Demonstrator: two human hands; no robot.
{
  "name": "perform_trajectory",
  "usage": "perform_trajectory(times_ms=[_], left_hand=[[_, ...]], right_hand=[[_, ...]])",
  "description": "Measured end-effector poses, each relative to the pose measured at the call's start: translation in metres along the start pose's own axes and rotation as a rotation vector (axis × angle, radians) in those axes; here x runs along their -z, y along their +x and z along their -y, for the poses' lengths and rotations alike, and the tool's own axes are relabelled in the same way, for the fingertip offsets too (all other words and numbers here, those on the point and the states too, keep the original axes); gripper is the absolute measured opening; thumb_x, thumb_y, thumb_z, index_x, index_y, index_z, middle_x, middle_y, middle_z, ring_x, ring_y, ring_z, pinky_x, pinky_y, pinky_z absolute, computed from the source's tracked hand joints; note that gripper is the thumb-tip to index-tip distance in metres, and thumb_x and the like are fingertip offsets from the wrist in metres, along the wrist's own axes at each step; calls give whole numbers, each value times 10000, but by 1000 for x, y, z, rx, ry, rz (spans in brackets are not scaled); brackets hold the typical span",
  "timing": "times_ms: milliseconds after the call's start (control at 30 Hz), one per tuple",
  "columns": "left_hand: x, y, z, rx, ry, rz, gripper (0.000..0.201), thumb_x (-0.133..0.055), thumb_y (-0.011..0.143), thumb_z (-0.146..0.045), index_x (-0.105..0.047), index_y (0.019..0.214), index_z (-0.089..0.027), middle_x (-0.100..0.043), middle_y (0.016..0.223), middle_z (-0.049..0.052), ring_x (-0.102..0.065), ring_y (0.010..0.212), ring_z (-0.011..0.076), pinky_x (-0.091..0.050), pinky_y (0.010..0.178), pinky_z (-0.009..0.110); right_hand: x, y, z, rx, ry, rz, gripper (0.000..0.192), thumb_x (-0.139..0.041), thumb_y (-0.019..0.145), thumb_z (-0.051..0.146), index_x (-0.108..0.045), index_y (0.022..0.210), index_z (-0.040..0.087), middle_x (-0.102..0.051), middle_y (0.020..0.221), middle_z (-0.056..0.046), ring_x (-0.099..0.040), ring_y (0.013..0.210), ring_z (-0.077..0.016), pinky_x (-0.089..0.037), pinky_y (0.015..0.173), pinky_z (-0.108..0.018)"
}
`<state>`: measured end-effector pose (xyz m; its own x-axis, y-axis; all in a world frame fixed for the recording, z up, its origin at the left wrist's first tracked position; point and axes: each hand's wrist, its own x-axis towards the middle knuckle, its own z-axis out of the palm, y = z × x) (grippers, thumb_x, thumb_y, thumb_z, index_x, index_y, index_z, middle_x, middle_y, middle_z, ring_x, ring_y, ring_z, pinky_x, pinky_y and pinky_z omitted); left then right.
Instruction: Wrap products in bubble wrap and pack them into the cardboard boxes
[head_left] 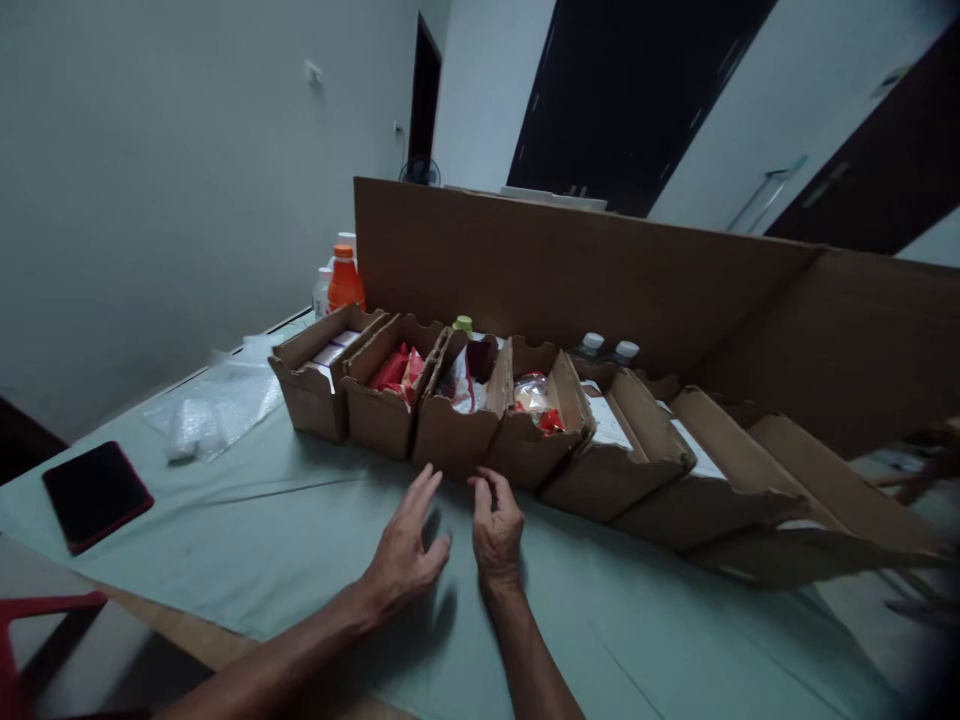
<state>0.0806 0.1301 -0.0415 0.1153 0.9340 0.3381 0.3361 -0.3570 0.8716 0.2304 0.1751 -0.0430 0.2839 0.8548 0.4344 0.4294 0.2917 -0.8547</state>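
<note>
My left hand [409, 548] hovers over the green tablecloth [300, 540] with its fingers stretched out and its thumb apart, holding nothing. Beside it, my right hand [498, 530] has loosely bent fingers with gaps between them and nothing in its grasp. Both sets of fingertips are near the front of the row of cardboard bins. Closest to them is a cardboard bin [450, 440] with a red-and-white packet [468, 385] inside. To its right, another bin [525, 450] holds clear-wrapped and red items [536, 395]. Left of the middle, a bin [379, 420] contains red packets [401, 370].
At the far left of the row, a bin [309, 405] holds boxes. More bins [667, 455] extend rightward before a tall cardboard panel [570, 270]. An orange bottle [346, 280] stands behind. Bubble wrap [217, 405] and a phone [97, 495] lie on the left.
</note>
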Motion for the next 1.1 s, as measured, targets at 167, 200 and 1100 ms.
perform_trajectory(times_ms=[167,200,1100], left_hand=[[69,-53,23,111,132,-155,419,-580,853,-220,-648,1266,-208,-505,1487,147,-486,1375,315,-491,1065,477],[80,-60,25,140,143,-195,388,-584,861,-242,-665,1238,-209,-518,1474,147,-501,1361,320,-518,1032,468],[124,-81,-14,204,-164,-36,650,-573,725,-200,-564,1374,-164,-650,1336,112,-549,1314,313,-446,1118,453]], right_hand=[[-38,12,77,214,-46,238,441,-489,927,320,-581,1353,252,-736,856,-10,-689,771,-175,-506,771,-272],[-49,20,91,241,-108,288,509,-495,914,291,-524,1422,265,-735,839,-1,-687,743,-177,-498,745,-268],[174,-112,66,-186,-92,285,633,-769,714,431,-644,1321,302,-692,1274,-102,-682,1127,-315,-602,855,-375]])
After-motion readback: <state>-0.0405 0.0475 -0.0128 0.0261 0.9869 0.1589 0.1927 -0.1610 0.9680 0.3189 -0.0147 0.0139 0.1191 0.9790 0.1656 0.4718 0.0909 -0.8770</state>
